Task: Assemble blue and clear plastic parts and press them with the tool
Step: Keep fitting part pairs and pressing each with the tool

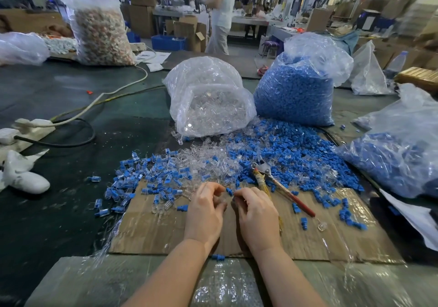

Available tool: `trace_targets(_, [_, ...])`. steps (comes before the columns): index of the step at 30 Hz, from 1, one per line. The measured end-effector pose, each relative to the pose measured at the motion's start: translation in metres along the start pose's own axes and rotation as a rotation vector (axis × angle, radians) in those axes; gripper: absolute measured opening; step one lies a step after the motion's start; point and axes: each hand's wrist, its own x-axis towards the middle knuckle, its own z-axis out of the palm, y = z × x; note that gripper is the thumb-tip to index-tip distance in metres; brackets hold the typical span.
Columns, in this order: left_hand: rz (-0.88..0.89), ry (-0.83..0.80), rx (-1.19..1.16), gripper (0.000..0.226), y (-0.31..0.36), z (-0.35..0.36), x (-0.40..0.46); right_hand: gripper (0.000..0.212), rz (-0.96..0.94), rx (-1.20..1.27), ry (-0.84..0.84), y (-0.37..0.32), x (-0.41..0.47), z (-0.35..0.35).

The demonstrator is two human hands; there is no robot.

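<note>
The blue part [229, 191] sits pinched at the fingertips of your right hand [257, 214], just above the near edge of the loose heap. Your left hand [205, 212] is curled close against it, fingers bent around what looks like a clear part, though the blur makes that hard to confirm. The two hands are nearly touching, working together over the cardboard sheet [151, 231].

Judge these pieces as very light, small and rigid, moulded plastic with smooth faces, so they are likely to slip or spring away if you squeeze off-centre. Take the blue one by its body and leave the end free to enter the clear shell. The clear ones are probably brittle at thin edges, so press straight rather than at an angle.

The pressing tool [284, 189], a plier with a red handle, lies to the right of your hands on the heap, within easy reach and untouched.

Just beyond your hands, mixed blue and clear pieces [213, 162] spread across the cardboard and the dark green table [71, 98]. Farther off stand a bag of clear parts [208, 103] and a bag of blue parts [296, 93], with another bag of blue [403, 155] at the right. At the left lie a power strip [30, 126] and cables. Beyond is a busy workshop with cartons and a person standing at the far side.
</note>
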Motion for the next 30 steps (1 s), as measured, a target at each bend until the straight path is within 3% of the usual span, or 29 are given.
trace_targets(8, [0.08,-0.038,0.034,0.032,0.0004,-0.0016,-0.0006,0.007,-0.05,-0.005,0.0,-0.0018,-0.0011,-0.0003])
trace_targets(16, [-0.031,-0.012,-0.082,0.009,0.0025,-0.0039,-0.001,0.007,-0.033,0.022,0.018,-0.0006,-0.001,0.0002])
trace_targets(24, [-0.091,0.026,-0.18,0.018,0.0015,-0.0048,0.0005,0.004,0.036,0.173,0.026,-0.0002,-0.0003,-0.0032])
trace_targets(30, [-0.13,-0.047,-0.274,0.034,0.001,-0.0058,0.0004,0.005,0.025,0.189,-0.007,-0.0008,-0.0004,-0.004])
